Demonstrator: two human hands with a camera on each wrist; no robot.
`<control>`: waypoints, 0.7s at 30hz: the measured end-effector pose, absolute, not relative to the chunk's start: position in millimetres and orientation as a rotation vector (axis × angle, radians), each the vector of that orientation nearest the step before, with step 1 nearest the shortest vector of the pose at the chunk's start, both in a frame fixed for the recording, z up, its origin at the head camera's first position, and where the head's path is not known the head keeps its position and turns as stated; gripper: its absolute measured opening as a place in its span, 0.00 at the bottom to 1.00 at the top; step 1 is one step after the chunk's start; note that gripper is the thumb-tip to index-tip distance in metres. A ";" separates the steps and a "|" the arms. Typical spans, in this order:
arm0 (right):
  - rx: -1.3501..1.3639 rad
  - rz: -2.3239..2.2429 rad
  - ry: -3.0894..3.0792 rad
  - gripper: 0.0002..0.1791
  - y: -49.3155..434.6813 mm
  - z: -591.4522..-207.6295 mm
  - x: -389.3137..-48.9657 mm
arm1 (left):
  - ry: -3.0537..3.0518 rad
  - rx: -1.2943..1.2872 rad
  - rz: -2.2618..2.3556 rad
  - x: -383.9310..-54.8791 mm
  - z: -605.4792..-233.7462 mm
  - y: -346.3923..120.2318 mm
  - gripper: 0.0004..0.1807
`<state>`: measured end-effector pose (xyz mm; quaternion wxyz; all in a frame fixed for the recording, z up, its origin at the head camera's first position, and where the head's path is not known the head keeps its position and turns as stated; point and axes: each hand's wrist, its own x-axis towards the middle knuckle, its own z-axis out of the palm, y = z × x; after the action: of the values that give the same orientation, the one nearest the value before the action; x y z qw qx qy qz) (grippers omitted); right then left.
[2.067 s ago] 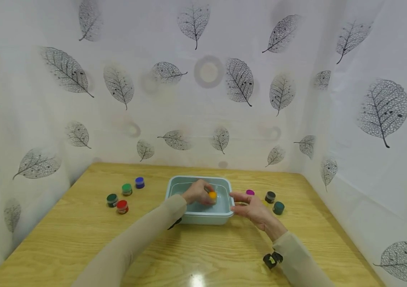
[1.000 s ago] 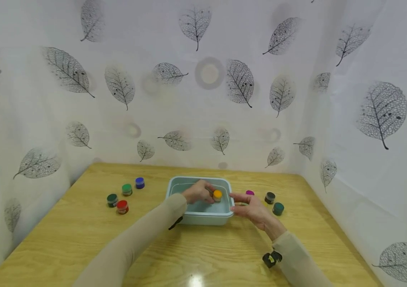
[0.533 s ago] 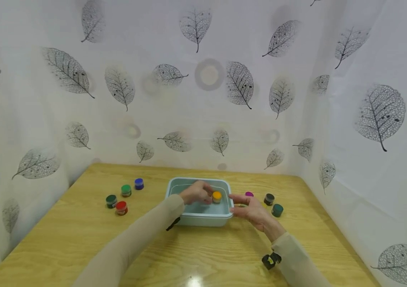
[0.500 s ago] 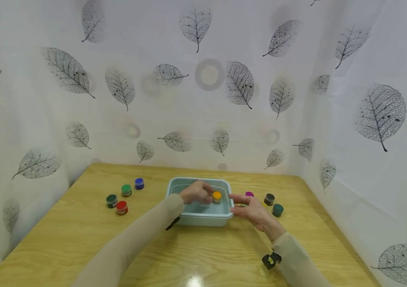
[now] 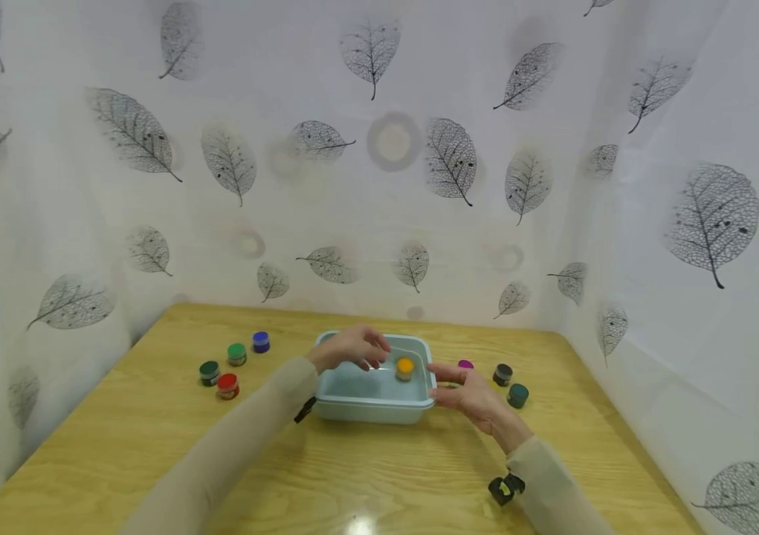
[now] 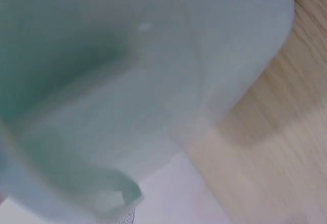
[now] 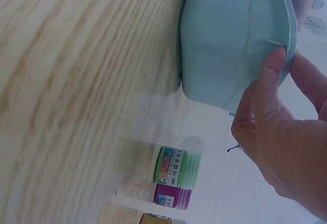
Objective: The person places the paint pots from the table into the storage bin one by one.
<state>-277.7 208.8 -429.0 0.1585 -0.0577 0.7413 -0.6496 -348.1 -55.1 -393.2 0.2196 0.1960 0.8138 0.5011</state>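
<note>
A pale blue plastic tub [image 5: 372, 407] stands mid-table, and a small jar with an orange lid [image 5: 404, 367] sits inside it near the right end. My left hand [image 5: 352, 345] hovers just above the tub's far left part, fingers loosely curled and holding nothing. My right hand [image 5: 466, 390] rests against the tub's right rim with its fingers fairly straight. In the right wrist view the thumb [image 7: 271, 75] lies on the lip of the tub [image 7: 230, 40]. The left wrist view shows only the blurred tub [image 6: 127, 81] close up.
Left of the tub stand several small paint jars: dark green [image 5: 208, 371], red [image 5: 227, 385], green [image 5: 236, 353] and blue [image 5: 260, 341]. To the right are magenta [image 5: 464, 363], dark [image 5: 502, 374] and teal [image 5: 517, 394] jars. Leaf-print curtains enclose the wooden table [image 5: 379, 475] on three sides.
My left hand has let go of the orange-lidded jar and risen up and left out of the tub. The jar stays inside. The right hand has kept its place on the rim.
</note>
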 end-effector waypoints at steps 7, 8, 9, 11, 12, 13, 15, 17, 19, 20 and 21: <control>-0.175 -1.844 2.125 0.33 209.5 -425.6 -276.8 | 2.299 0.590 1.439 -348.9 -386.9 -71.3 0.11; -0.182 -1.841 2.129 0.33 209.7 -424.7 -277.1 | 2.303 0.589 1.455 -350.2 -386.0 -75.0 0.12; -0.186 -1.838 2.132 0.34 210.1 -423.8 -277.6 | 2.307 0.577 1.470 -351.9 -385.1 -79.0 0.13; -0.186 -1.839 2.131 0.34 210.5 -422.3 -278.5 | 2.323 0.554 1.481 -354.0 -382.7 -87.4 0.17; -0.180 -1.838 2.134 0.34 210.5 -421.9 -279.1 | 2.335 0.541 1.480 -354.8 -381.8 -91.5 0.19; -0.173 -1.842 2.133 0.34 210.7 -421.9 -279.6 | 2.339 0.535 1.485 -354.4 -380.8 -95.2 0.19; -0.162 -1.848 2.132 0.34 211.0 -422.4 -280.3 | 2.344 0.514 1.500 -352.9 -380.2 -102.6 0.20; -0.149 -1.854 2.129 0.33 210.6 -423.1 -279.9 | 2.347 0.510 1.513 -349.7 -380.1 -109.9 0.20; -0.143 -1.853 2.128 0.34 210.1 -424.3 -278.8 | 2.345 0.508 1.532 -346.9 -382.0 -117.5 0.19; -0.141 -1.849 2.127 0.34 209.8 -425.2 -278.1 | 2.343 0.501 1.542 -345.8 -383.5 -121.4 0.19; -0.139 -1.846 2.125 0.34 209.4 -426.0 -277.3 | 2.342 0.494 1.550 -344.3 -384.8 -125.0 0.20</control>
<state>-277.3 209.4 -426.0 0.1610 -0.0488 0.7443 -0.6463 -344.3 -125.0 -384.8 0.1444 0.1715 0.8127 0.5378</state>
